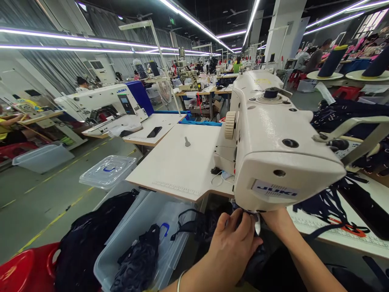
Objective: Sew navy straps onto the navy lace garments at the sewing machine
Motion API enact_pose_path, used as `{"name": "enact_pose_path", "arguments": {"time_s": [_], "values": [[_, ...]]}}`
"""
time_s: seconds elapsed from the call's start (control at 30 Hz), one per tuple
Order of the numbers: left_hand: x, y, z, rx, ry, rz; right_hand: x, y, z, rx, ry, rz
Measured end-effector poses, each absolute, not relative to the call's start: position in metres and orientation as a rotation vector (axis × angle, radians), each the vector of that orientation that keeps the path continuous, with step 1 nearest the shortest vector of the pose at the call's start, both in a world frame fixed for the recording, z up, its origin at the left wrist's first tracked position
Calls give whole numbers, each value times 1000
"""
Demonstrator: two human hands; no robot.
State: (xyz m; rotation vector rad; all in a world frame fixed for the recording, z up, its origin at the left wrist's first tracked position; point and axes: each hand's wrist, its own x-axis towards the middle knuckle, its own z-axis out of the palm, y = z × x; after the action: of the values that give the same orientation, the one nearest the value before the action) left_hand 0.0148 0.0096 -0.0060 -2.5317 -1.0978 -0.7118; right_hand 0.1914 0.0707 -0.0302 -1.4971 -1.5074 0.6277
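Note:
A white sewing machine (288,134) with a JUKI label fills the right of the view. Just below its head, my left hand (234,237) has its fingers curled and closed on a dark navy garment (208,223). The cloth bunches under the palm and trails left, a thin strap looping over the box. My right hand (276,221) reaches in beneath the machine head from the right. Its fingers are hidden there, so their grip does not show. The needle area is also hidden behind the machine head.
Left of my hands stands a clear plastic box (103,263) holding dark garments. A red stool (24,267) is at lower left. The white table (170,162) carries a small grey metal piece (187,141). Dark straps (325,207) lie to the right, beside a thread stand.

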Motion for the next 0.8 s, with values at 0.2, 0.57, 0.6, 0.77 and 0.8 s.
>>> {"name": "enact_pose_path", "arguments": {"time_s": [0.2,0.57,0.6,0.77,0.8], "values": [[16,9,-6,-2535,-1117,-684,192,73,-30,-1494,-1527,605],[15,11,-13,-2537,-1076,-637,201,82,-43,-1526,-1562,598],[14,11,-13,-2535,-1074,-646,202,83,-43,-1528,-1566,597],[12,10,-13,-2556,-1122,-720,204,82,-43,-1512,-1588,596],[11,10,-12,-2564,-1126,-728,203,81,-42,-1504,-1592,598]]}}
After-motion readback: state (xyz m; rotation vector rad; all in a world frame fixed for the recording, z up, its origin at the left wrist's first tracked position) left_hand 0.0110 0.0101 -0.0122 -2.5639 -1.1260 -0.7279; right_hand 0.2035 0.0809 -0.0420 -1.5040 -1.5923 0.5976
